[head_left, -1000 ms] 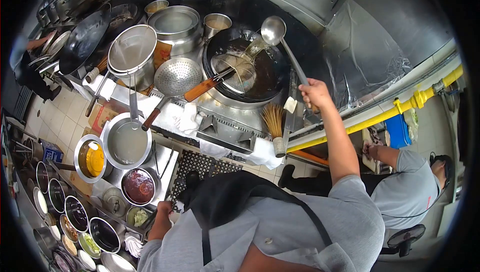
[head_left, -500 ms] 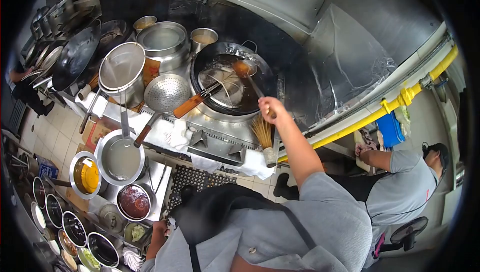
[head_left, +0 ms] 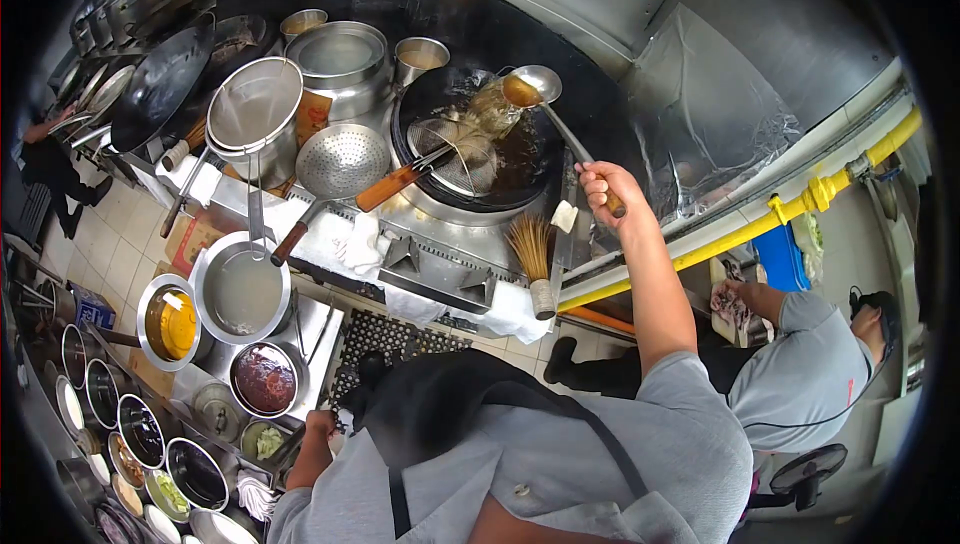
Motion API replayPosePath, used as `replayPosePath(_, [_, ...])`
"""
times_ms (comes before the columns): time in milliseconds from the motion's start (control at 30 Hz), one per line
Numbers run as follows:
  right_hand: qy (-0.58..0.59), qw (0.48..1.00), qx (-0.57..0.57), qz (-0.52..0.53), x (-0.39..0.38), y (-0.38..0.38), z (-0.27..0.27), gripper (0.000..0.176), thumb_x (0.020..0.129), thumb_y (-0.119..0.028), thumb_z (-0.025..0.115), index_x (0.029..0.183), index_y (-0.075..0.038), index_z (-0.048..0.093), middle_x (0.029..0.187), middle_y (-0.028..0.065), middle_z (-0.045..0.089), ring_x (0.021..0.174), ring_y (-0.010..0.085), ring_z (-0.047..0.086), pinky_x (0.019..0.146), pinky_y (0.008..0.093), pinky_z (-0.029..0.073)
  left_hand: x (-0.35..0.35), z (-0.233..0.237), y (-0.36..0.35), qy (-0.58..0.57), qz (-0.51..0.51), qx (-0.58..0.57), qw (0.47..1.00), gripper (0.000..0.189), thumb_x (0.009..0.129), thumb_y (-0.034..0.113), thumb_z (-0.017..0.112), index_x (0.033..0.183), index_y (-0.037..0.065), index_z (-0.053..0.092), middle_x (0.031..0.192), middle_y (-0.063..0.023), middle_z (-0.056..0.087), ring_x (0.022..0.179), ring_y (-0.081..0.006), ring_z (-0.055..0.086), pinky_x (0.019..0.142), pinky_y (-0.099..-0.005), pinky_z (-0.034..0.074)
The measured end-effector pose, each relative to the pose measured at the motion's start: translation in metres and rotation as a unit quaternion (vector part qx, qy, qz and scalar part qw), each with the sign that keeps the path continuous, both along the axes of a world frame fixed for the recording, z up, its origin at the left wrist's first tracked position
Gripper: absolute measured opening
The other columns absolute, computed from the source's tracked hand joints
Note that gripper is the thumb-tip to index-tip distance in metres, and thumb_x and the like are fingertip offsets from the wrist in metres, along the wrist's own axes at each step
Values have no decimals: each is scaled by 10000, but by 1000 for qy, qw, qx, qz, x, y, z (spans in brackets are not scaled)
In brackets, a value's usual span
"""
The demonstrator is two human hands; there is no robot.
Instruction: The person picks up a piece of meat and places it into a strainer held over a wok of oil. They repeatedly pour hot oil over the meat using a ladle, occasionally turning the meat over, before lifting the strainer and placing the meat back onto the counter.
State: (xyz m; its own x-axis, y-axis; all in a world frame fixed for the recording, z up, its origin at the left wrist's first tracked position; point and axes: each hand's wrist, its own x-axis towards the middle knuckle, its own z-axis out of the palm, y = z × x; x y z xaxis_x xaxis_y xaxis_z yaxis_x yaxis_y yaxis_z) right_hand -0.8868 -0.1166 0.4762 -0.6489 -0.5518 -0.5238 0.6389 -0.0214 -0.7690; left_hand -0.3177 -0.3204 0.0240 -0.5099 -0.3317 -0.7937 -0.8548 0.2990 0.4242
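Observation:
My right hand [head_left: 612, 192] grips the handle of a long ladle [head_left: 572, 136]. The ladle's bowl, with orange-brown liquid in it, is raised over the far right rim of a dark wok [head_left: 545, 169]. Beside the bowl, a pale, glistening patch bubbles or splashes in the wok. A wire strainer [head_left: 470, 166] rests inside the wok, its wooden handle sticking out over the near left rim. Low at the counter's edge, near a container of pale green pieces [head_left: 262, 441], is my left hand [head_left: 322, 424]; its fingers are mostly hidden.
A perforated skimmer [head_left: 343, 162] and a mesh sieve on a pot [head_left: 255, 104] stand left of the wok. A bamboo brush [head_left: 532, 254] and a white block [head_left: 564, 216] are at the stove's front right. Sauce bowls [head_left: 264, 380] fill the left. A co-worker [head_left: 800, 364] works at right.
My right hand has lifted the ladle up and to the right, out of the wok's middle. The pale splashing patch has appeared. The view has shifted slightly; my left hand stays low.

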Motion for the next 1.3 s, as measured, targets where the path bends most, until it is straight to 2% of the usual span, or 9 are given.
replayPosePath(433, [236,958,160,29,36,-6,21,101,798,-82,546,871,-41,490,589,-3,464,386,59,384,315,214,302,10,-36,6,3,225,65,972,264,825,153,448,655,5,583,564,-118,580,417,-190,564,336,-300,444])
replayPosePath(533, [282,939,193,41,25,-12,-3,117,773,-76,576,832,-36,483,574,2,464,382,77,402,319,242,314,-2,7,3,-5,-65,-43,997,202,803,137,483,737,34,643,599,-69,619,434,-147,577,389,-270,476])
replayPosePath(767, [549,644,530,59,-16,-33,-101,274,654,-163,551,803,62,597,895,298,572,902,401,561,795,411,453,14,-16,2,-76,122,37,989,218,788,99,462,691,28,644,572,-79,615,420,-156,579,399,-274,483])
replayPosePath(800, [712,518,473,5,-48,-23,-153,151,666,-123,584,691,25,569,549,132,562,469,207,574,461,344,452,15,-16,2,-89,218,62,970,236,791,93,450,670,5,632,562,-93,607,420,-166,580,390,-282,481])
replayPosePath(867, [525,715,459,49,-52,-46,-166,145,672,-128,578,675,17,568,573,108,577,461,196,563,432,335,442,16,-16,5,-92,280,71,953,245,803,111,441,693,-11,623,579,-110,608,427,-177,585,388,-286,483])
replayPosePath(933, [488,771,404,61,-34,-63,-148,131,721,-111,564,631,-18,544,524,59,529,407,150,507,375,294,405,23,-19,11,-99,387,86,913,276,828,147,424,739,-43,603,614,-144,611,442,-199,595,383,-294,487])
replayPosePath(1000, [25,993,107,46,-31,-77,-131,98,777,-99,524,714,-24,517,517,47,499,389,127,473,369,246,408,35,-33,9,-93,322,92,938,280,841,185,433,818,-36,603,696,-161,629,468,-195,610,405,-298,496])
replayPosePath(1100, [-237,962,-129,-47,-35,-81,-110,133,822,-58,485,879,44,421,514,-8,400,367,65,389,315,176,301,56,-67,5,67,-233,-234,941,268,842,211,449,812,25,639,708,-103,650,488,-173,621,447,-289,506])
replayPosePath(1300, [-230,956,-183,-19,-19,-48,-70,244,846,-72,448,1018,84,374,563,3,413,365,58,370,302,172,282,25,-26,2,-54,274,61,958,249,849,129,412,801,14,627,605,-107,619,436,-164,592,377,-295,471])
